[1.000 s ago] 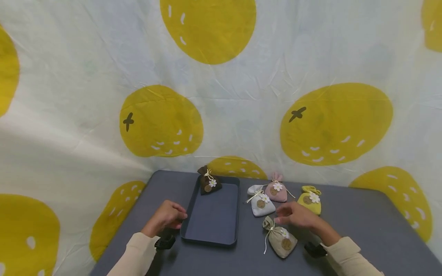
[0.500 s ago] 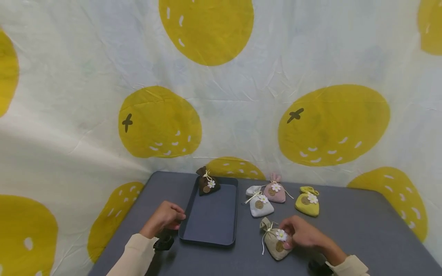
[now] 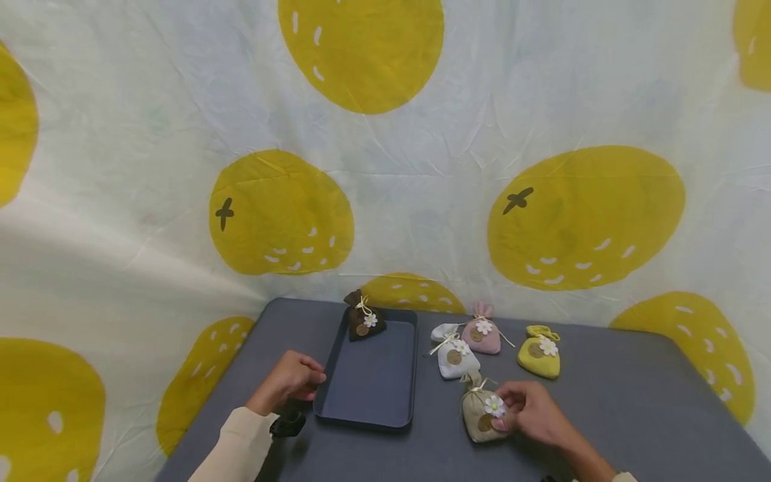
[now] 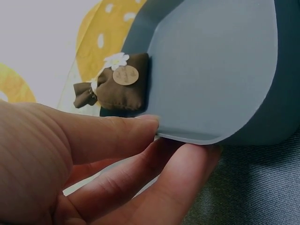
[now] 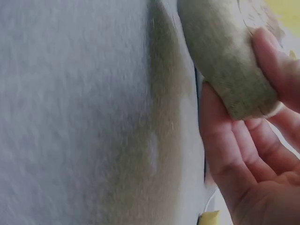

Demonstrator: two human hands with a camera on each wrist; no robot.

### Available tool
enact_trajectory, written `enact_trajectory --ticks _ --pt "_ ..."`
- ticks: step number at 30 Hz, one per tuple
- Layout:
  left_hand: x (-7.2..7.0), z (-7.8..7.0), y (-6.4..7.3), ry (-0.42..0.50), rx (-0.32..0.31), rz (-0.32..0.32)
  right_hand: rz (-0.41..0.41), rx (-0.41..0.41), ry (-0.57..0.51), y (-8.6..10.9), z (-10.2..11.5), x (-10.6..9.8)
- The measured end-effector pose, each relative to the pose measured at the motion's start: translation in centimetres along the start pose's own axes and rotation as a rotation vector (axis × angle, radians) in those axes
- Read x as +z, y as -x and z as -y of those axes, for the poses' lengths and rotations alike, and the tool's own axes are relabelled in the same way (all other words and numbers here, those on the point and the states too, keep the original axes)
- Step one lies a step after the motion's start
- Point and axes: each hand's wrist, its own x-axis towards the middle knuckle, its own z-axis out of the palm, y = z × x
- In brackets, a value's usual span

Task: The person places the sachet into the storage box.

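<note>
My right hand (image 3: 533,414) pinches the lower side of a beige drawstring pouch (image 3: 476,415) with a white flower and round brown tag. In the right wrist view the thumb lies on one face of this pouch (image 5: 225,61) and fingers on the other; a shadow and gap show between it and the table. My left hand (image 3: 292,376) pinches the left rim of a dark grey tray (image 3: 373,424), thumb above and fingers beneath, as the left wrist view shows. A brown pouch (image 3: 367,327) rests in the tray's far left corner, its neck over the rim.
Right of the tray lie a white pouch (image 3: 456,361) and a pink pouch (image 3: 482,338), close together. Farther right is a yellow pouch (image 3: 539,358). Behind the dark grey table (image 3: 626,388) hangs a fruit-printed cloth (image 3: 421,221).
My right hand has come down from beside the white pouch to the beige pouch and taken hold of it. That pouch has turned more upright. My left hand stays at the tray.
</note>
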Motion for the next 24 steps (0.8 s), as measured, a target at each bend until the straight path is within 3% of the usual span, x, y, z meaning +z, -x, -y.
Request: enact_trajectory --ticks 5,11,18,24 --pt "0.0 -0.2 0.0 -0.008 0.004 -0.006 -0.093 0.049 -0.019 0.2 0.5 0.5" --pt "0.2 -0.4 0.1 -0.011 0.005 -0.006 -0.191 0.037 -0.064 0.1 1.8 1.2" --pt "0.2 -0.3 0.2 -0.006 -0.002 0.009 -0.376 0.144 -0.07 -0.9 4.2 2.3" --pt "-0.1 -0.2 0.1 -0.013 -0.002 0.008 -0.45 0.124 -0.088 -1.9 5.2 3.0"
